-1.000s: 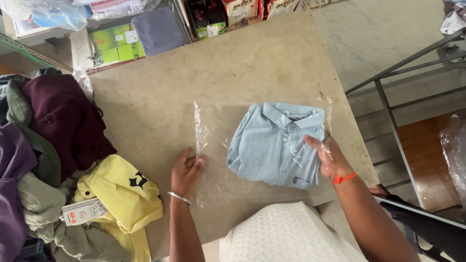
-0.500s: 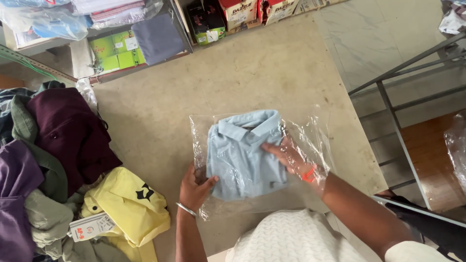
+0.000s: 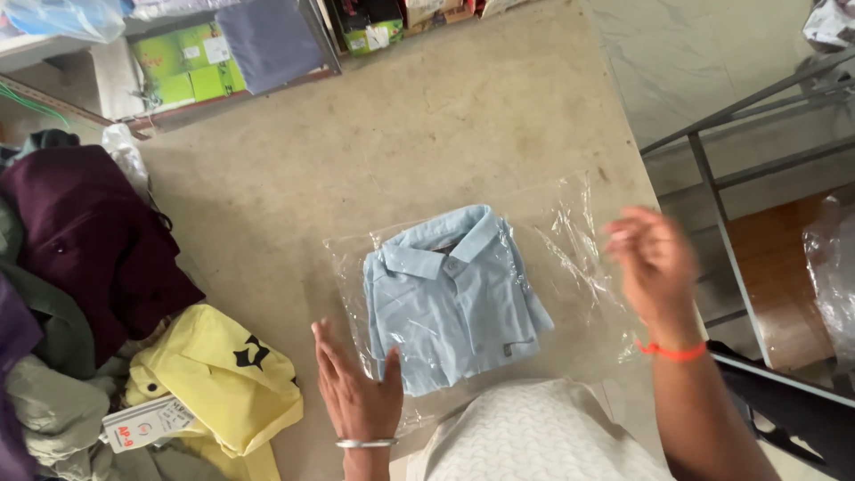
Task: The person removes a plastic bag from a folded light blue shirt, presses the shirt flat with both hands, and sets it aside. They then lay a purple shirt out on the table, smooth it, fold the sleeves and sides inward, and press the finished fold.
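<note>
A: Where is the light blue shirt (image 3: pixel 452 298) at this moment?

B: It lies folded inside a clear plastic bag (image 3: pixel 579 240), with the collar pointing away from the person. The bag lies flat on the beige desk (image 3: pixel 427 116), close to the near edge.

A: And the left hand (image 3: pixel 356 392)?

B: It is flat and open, palm down, with the fingers (image 3: pixel 325 352) spread. It rests at the near left corner of the bag. The thumb touches the lower left corner of the shirt through the plastic; the other fingers lie just beside the shirt, on the bag edge. A thin metal bangle (image 3: pixel 365 443) is on this wrist.

A: Does the right hand (image 3: pixel 655 263) hold something?

B: No, it grips nothing. It is open and lifted above the desk, to the right of the shirt, over the right part of the bag. It is blurred, so I cannot tell the exact position of each finger. The shirt is apart from it, to its left. An orange band (image 3: pixel 674 351) is around this wrist.

A: What else is near?

B: On the left side of the desk there is a pile of clothes: a yellow garment (image 3: pixel 218 374) with a paper tag (image 3: pixel 147 420) beside it, and a dark maroon garment (image 3: pixel 85 240) behind it. A metal rack (image 3: pixel 712 205) stands to the right of the desk. Beyond the far edge I see green boxes (image 3: pixel 183 71) on a shelf.
</note>
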